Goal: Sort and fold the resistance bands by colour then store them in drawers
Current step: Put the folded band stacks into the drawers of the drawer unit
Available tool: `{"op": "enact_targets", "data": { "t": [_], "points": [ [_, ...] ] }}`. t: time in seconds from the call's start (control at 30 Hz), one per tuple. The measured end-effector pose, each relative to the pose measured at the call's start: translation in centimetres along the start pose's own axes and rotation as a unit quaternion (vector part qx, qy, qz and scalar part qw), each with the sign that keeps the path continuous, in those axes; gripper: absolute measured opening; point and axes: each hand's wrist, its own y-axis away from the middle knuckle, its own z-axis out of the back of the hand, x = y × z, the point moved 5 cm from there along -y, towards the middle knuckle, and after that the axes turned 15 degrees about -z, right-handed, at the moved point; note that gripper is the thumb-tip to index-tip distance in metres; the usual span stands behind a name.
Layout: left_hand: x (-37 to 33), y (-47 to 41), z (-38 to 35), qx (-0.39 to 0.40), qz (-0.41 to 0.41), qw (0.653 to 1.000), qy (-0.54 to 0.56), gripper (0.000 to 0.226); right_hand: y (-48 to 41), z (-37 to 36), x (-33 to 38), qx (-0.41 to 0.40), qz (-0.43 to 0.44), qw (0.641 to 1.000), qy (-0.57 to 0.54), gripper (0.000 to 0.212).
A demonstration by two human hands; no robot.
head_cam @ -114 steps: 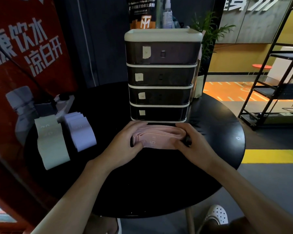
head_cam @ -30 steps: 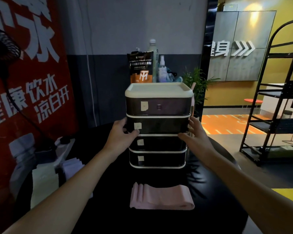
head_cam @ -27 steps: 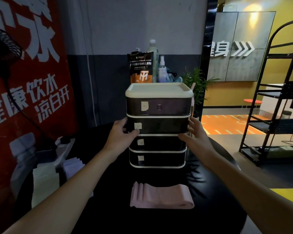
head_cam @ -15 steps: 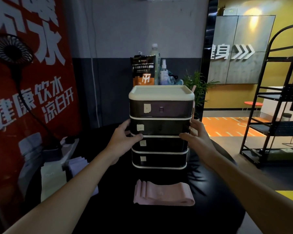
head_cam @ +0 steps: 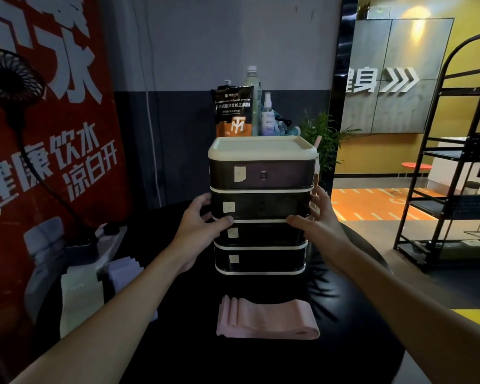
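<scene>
A dark drawer tower [head_cam: 261, 173] with a cream top and several labelled drawers stands at the back of the round black table [head_cam: 352, 356]. My left hand [head_cam: 197, 231] grips the left end of the second drawer [head_cam: 263, 206], thumb under its front edge. My right hand [head_cam: 313, 220] grips the same drawer's right end. The drawer looks closed or barely out. A folded stack of pink bands [head_cam: 266, 318] lies flat on the table in front of the tower. Pale green bands [head_cam: 79, 303] and lilac bands [head_cam: 125, 275] lie at the left.
A pouch and bottles [head_cam: 234, 112] stand behind the tower. A small black fan [head_cam: 10, 76] on a stalk and a white power strip [head_cam: 108, 236] sit at the table's left. A black metal rack [head_cam: 455, 167] stands to the right. A red banner covers the left wall.
Both hands have left the pink bands on the table and risen to the second drawer's ends. In the last second they keep the same hold while the view shifts slightly.
</scene>
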Motion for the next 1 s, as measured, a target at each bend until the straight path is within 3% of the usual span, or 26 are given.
{"op": "enact_targets", "data": {
  "t": [0.2,0.37,0.63,1.0],
  "points": [
    [0.1,0.3,0.1,-0.018,-0.003,1.0,0.013,0.064,0.2,0.3,-0.5,-0.029,-0.013,0.999,-0.018,0.071],
    [0.1,0.7,0.4,-0.008,-0.005,1.0,-0.001,0.07,1.5,0.6,-0.1,-0.027,-0.001,1.0,-0.006,0.085],
    [-1.3,2.8,0.8,0.007,-0.024,0.999,-0.023,0.073,4.3,0.8,-0.1,-0.022,0.017,1.0,0.005,0.071],
    [-3.9,6.0,1.2,0.015,-0.029,0.998,-0.061,0.076,8.1,0.7,0.2,-0.019,0.021,1.0,0.0,0.075]
  ]
}}
